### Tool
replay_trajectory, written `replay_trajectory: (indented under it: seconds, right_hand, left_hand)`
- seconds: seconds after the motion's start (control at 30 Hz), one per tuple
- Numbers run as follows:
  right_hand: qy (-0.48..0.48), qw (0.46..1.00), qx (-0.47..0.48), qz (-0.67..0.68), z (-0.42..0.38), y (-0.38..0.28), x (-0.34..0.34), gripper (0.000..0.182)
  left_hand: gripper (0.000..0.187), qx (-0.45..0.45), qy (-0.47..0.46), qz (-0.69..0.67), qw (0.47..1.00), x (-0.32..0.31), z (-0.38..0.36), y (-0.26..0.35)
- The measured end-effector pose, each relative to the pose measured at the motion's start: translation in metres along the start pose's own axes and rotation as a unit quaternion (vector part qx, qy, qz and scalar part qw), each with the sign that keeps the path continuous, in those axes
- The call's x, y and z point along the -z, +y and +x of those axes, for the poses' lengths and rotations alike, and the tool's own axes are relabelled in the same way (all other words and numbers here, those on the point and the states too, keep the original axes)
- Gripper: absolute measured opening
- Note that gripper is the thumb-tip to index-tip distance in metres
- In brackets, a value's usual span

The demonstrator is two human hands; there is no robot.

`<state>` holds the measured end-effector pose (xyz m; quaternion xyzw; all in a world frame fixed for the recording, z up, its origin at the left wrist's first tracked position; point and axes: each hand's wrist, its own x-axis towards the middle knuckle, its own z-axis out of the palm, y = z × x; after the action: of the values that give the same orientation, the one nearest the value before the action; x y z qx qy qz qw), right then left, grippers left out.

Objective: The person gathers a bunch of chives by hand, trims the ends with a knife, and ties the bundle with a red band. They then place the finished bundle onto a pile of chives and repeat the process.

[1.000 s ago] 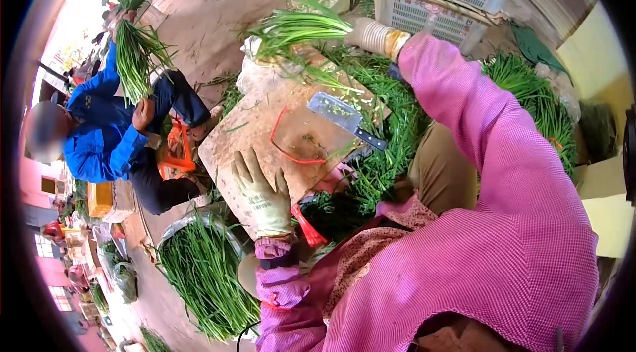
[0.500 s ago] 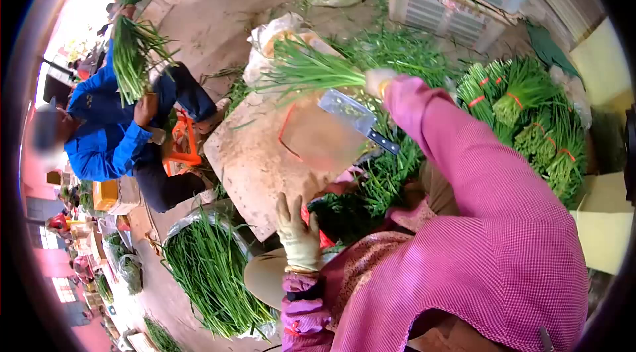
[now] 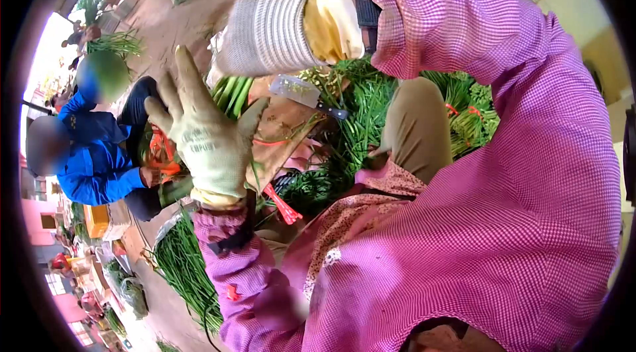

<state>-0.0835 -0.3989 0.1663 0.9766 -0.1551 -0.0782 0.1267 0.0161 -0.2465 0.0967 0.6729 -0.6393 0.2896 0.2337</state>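
Observation:
My left hand (image 3: pixel 209 133), in a pale glove with print on its back, is raised with fingers spread and holds nothing. My right hand (image 3: pixel 268 31), in a grey-white knitted glove with a yellow cuff, is close to the camera; its fingers are hidden. Thick green stalks of a bunch of chives (image 3: pixel 232 95) come out just below that glove, between my two hands. Beyond them a cleaver (image 3: pixel 296 91) with a black handle lies on the board (image 3: pixel 281 125). A red band (image 3: pixel 268 143) lies on the board, and red strips (image 3: pixel 283 205) hang near its edge.
Loose greens (image 3: pixel 364 110) heap beside the cleaver. Banded chive bundles (image 3: pixel 474 117) lie at the right, past my knee (image 3: pixel 417 120). A sack of long greens (image 3: pixel 185 269) stands lower left. A person in blue (image 3: pixel 99 147) sits across on the left.
My right hand has come up and left with the bunch, now close to the camera. My left hand has risen from the board's near edge, fingers spread. The view has shifted.

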Motion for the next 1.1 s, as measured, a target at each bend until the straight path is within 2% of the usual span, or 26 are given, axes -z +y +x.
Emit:
replay_trajectory:
  seconds: [0.03, 0.07, 0.1, 0.13, 0.27, 0.3, 0.33, 0.37, 0.43, 0.47, 0.5, 0.53, 0.57, 0.6, 0.63, 0.67, 0.73, 0.77, 0.8, 0.83, 0.9, 0.93, 1.0, 1.03, 1.07, 1.1]
  right_hand:
    - [0.033, 0.996, -0.020, 0.080, -0.012, -0.010, 0.007, 0.061]
    - [0.055, 0.988, -0.028, 0.138, -0.021, -0.017, 0.013, 0.059]
    - [0.076, 0.978, -0.026, 0.192, -0.025, -0.018, 0.020, 0.058]
    - [0.111, 0.956, -0.028, 0.272, -0.032, -0.022, 0.020, 0.056]
    - [0.187, 0.856, -0.023, 0.481, -0.046, -0.019, 0.017, 0.050]
    - [0.194, 0.838, -0.026, 0.509, -0.044, -0.019, 0.012, 0.049]
    - [0.193, 0.838, -0.023, 0.510, -0.042, -0.014, -0.001, 0.049]
    - [0.221, 0.888, -0.038, 0.402, -0.037, -0.001, -0.026, 0.046]
    - [0.301, 0.938, -0.041, 0.169, -0.010, 0.014, -0.056, 0.042]
    - [0.187, 0.929, -0.027, 0.317, -0.011, 0.003, -0.058, 0.045]
    - [0.112, 0.854, -0.043, 0.507, -0.014, -0.012, -0.061, 0.047]
    - [0.019, 0.739, -0.060, 0.671, -0.011, -0.023, -0.069, 0.050]
    - [0.029, 0.708, 0.015, 0.706, 0.009, -0.018, -0.091, 0.050]
    - [0.034, 0.671, 0.085, 0.736, 0.031, -0.014, -0.116, 0.052]
    - [0.195, 0.738, 0.143, 0.630, 0.039, -0.023, -0.120, 0.049]
    - [0.193, 0.737, 0.141, 0.632, 0.047, -0.023, -0.121, 0.049]
    - [0.310, 0.732, 0.146, 0.589, 0.052, -0.028, -0.080, 0.046]
    - [0.278, 0.715, 0.181, 0.616, 0.041, -0.037, -0.068, 0.046]
    - [0.245, 0.860, 0.127, 0.429, 0.036, -0.046, -0.055, 0.050]
    - [0.247, 0.860, 0.125, 0.430, 0.031, -0.057, -0.059, 0.050]
    - [0.170, 0.747, 0.055, 0.640, 0.039, -0.079, -0.078, 0.056]
    - [0.190, 0.624, 0.124, 0.748, 0.082, -0.072, -0.116, 0.057]
    - [0.131, 0.522, 0.080, 0.839, 0.064, -0.058, -0.115, 0.054]
    - [0.130, 0.521, 0.078, 0.840, 0.051, -0.061, -0.101, 0.054]
    - [0.142, 0.559, 0.056, 0.815, 0.032, -0.068, -0.081, 0.052]
    - [0.154, 0.596, 0.032, 0.788, 0.022, -0.071, -0.072, 0.050]
  left_hand:
    - [0.111, -0.001, -0.003, -0.072, 0.997, -0.001, 0.000, 0.002]
    - [0.088, 0.048, -0.042, -0.117, 0.991, -0.003, -0.006, 0.000]
    - [0.071, 0.170, -0.146, -0.275, 0.935, -0.002, -0.011, -0.003]
    - [0.055, 0.284, -0.240, -0.417, 0.830, 0.000, -0.015, -0.003]
    - [0.033, 0.301, -0.176, -0.528, 0.775, -0.006, -0.043, 0.002]
    - [0.035, 0.340, -0.192, -0.590, 0.707, -0.004, -0.054, -0.006]
    - [0.037, 0.376, -0.204, -0.645, 0.633, -0.003, -0.065, -0.011]
    - [0.038, 0.436, -0.166, -0.663, 0.585, 0.000, -0.074, -0.008]
    - [0.034, 0.414, -0.117, -0.757, 0.492, -0.006, -0.105, -0.022]
    - [0.030, 0.394, -0.107, -0.819, 0.404, -0.014, -0.121, -0.029]
    - [0.026, 0.416, -0.094, -0.830, 0.359, -0.019, -0.128, -0.029]
    - [0.023, 0.361, -0.086, -0.870, 0.324, -0.022, -0.128, -0.020]
    - [0.028, 0.339, -0.074, -0.898, 0.269, -0.040, -0.141, -0.021]
    - [0.042, 0.301, -0.088, -0.914, 0.257, -0.049, -0.143, -0.017]
    - [0.047, 0.288, -0.095, -0.924, 0.234, -0.050, -0.142, -0.009]
    - [0.052, 0.277, -0.106, -0.932, 0.209, -0.049, -0.142, -0.003]
    - [0.056, 0.266, -0.163, -0.926, 0.211, -0.048, -0.143, -0.002]
    - [0.055, 0.262, -0.166, -0.929, 0.202, -0.051, -0.143, 0.003]
    - [0.055, 0.257, -0.169, -0.931, 0.194, -0.053, -0.143, 0.009]
    - [0.055, 0.243, -0.141, -0.944, 0.170, -0.063, -0.149, 0.013]
    - [0.056, 0.229, -0.111, -0.955, 0.148, -0.070, -0.154, 0.010]
    - [0.057, 0.238, -0.118, -0.950, 0.166, -0.066, -0.154, 0.009]
    - [0.057, 0.251, -0.121, -0.943, 0.181, -0.058, -0.156, 0.009]
    - [0.058, 0.303, -0.110, -0.929, 0.180, -0.055, -0.155, 0.011]
    - [0.059, 0.351, -0.101, -0.914, 0.178, -0.055, -0.155, 0.013]
    - [0.061, 0.335, -0.100, -0.920, 0.176, -0.060, -0.156, 0.016]
